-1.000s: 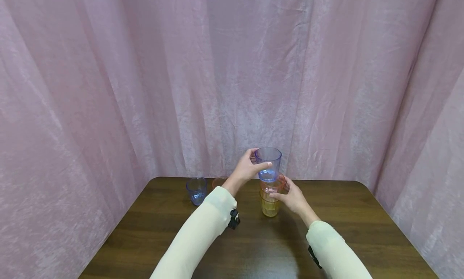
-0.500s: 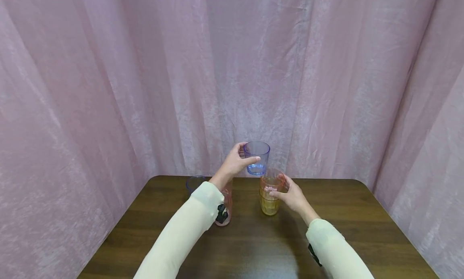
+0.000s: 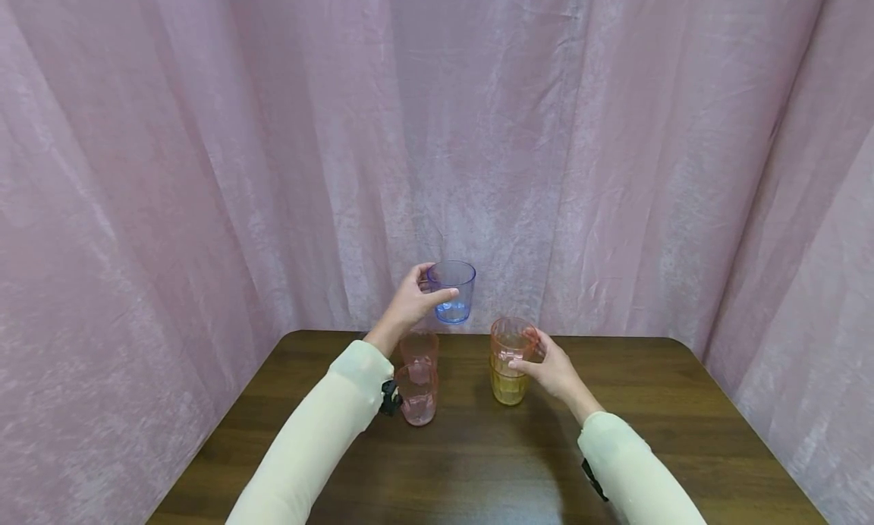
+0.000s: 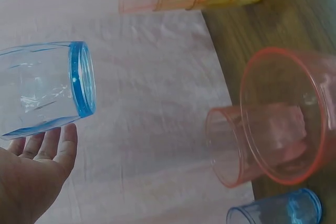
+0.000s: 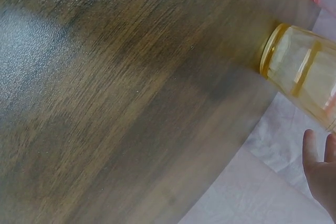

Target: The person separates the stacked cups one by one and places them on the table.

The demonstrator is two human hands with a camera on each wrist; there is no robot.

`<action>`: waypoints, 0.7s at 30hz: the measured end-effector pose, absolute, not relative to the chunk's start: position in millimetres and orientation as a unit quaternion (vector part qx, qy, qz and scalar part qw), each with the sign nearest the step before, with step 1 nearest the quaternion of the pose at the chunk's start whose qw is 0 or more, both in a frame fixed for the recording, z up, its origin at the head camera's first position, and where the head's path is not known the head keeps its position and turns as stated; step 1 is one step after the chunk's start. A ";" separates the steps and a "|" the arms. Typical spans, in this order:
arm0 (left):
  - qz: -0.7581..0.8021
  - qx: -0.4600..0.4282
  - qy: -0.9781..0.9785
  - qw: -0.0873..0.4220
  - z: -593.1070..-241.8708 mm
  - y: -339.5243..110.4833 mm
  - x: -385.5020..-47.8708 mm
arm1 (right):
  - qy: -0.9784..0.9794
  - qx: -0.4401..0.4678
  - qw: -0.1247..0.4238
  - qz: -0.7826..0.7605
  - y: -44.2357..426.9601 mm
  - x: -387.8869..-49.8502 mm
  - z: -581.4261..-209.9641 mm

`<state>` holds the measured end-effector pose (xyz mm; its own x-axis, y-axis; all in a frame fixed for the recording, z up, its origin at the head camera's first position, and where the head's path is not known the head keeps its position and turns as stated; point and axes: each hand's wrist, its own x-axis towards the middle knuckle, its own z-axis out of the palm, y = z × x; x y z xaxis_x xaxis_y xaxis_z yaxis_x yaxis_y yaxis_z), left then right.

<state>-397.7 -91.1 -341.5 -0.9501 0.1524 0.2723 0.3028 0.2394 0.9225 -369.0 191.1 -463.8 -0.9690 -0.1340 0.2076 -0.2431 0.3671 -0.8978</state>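
Observation:
My left hand [image 3: 410,301] holds a clear blue cup [image 3: 459,306] upright in the air, thumb on the near side and fingers round its far left. In the left wrist view, that blue cup [image 4: 39,87] has a thick base ring, with fingertips against its wall. At centre right, my right hand [image 3: 556,369] grips a stack of nested cups. A pink-orange cup [image 3: 510,345] tops the stack, and a yellow cup [image 3: 508,392] stands at its bottom on the table. Fingers of the right hand [image 5: 323,169] show beside the yellow cup [image 5: 302,69] in the right wrist view.
Two pink cups stand left of the stack, a nearer one [image 3: 418,405] and one behind it [image 3: 419,345]. A second blue cup [image 4: 286,211] stands near them, mostly hidden by the left arm in the head view. Pink curtains [image 3: 437,130] hang behind the brown table [image 3: 649,411].
My left hand has lifted the blue cup up off the top of the stack and carried it left. The right hand has stayed on the stack.

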 end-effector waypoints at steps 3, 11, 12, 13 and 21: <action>-0.595 -0.142 -0.788 0.069 -342.4 -99.6 -398.0 | -0.827 0.112 0.049 0.549 190.9 -368.6 -464.0; -0.600 -0.132 -0.787 0.063 -343.0 -122.1 -395.0 | -0.830 0.108 0.047 0.545 190.1 -367.6 -463.3; -0.600 -0.129 -0.787 0.063 -343.0 -124.9 -394.3 | -0.830 0.108 0.047 0.546 190.1 -367.7 -463.2; -0.599 -0.127 -0.788 0.064 -342.9 -127.8 -393.6 | -0.829 0.108 0.048 0.546 190.0 -367.8 -463.0; -0.603 -0.125 -0.784 0.078 -345.9 -149.5 -394.7 | -0.828 0.107 0.047 0.549 191.5 -368.9 -463.4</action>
